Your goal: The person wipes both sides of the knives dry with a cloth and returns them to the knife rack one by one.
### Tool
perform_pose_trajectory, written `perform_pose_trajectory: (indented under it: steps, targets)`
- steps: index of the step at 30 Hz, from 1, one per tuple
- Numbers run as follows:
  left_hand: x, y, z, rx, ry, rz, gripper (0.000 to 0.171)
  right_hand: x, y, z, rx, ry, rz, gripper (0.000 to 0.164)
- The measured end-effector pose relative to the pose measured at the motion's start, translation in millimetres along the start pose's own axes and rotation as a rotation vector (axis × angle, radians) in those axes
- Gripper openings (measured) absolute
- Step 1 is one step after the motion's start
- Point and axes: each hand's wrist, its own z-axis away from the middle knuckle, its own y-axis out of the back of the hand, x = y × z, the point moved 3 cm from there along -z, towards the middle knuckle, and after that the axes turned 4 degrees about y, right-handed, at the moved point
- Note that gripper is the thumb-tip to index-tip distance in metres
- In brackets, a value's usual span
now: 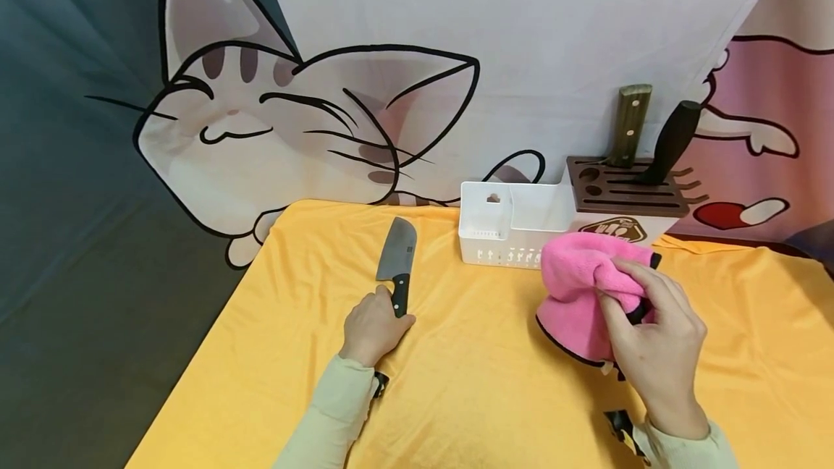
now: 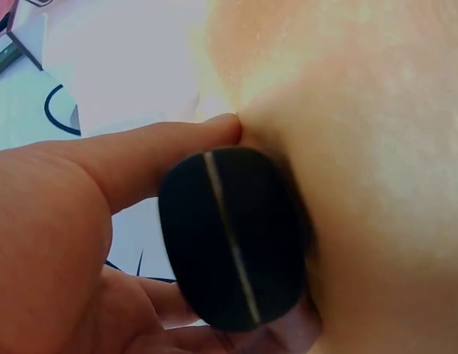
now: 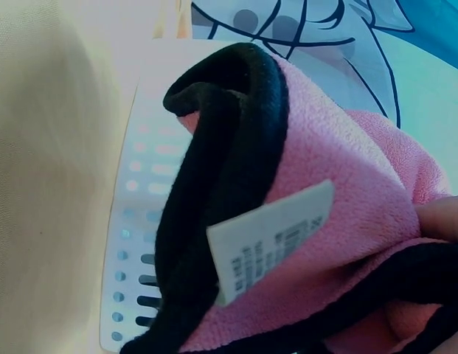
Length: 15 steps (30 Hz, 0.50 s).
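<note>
A kitchen knife [image 1: 396, 255] with a broad blade and black handle lies on the yellow cloth, its blade pointing away. My left hand [image 1: 376, 324] grips the rear part of the handle. Close up in the left wrist view, the rounded handle butt [image 2: 232, 240] sits between the thumb and the fingers. On the other side, my right hand [image 1: 658, 339] pinches a pink towel [image 1: 573, 288] with black edging, which hangs in loose folds in front of the knife holder. A white label [image 3: 271, 242] on the towel shows in the right wrist view.
Behind the towel stands a white holder [image 1: 491, 241] with a perforated bin and a brown slotted top [image 1: 612, 194]. A wooden-handled tool [image 1: 630, 125] and a black-handled one [image 1: 674, 140] stand in the slots. A cat-printed curtain [image 1: 260, 158] hangs behind the yellow-covered table [image 1: 476, 375].
</note>
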Motion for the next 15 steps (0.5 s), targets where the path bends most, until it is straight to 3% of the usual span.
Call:
perform_pose_trajectory:
  steps: [8, 15]
  targets:
    - [-0.9, 1.8, -0.4, 0.012, -0.020, 0.048, 0.048, 2.1, -0.5, 0.9, -0.011, -0.004, -0.003, 0.031]
    - [2.6, 2.2, -0.9, 0.067, -0.048, 0.093, 0.022, 3.0, -0.6, 1.4, -0.014, -0.004, -0.001, 0.031]
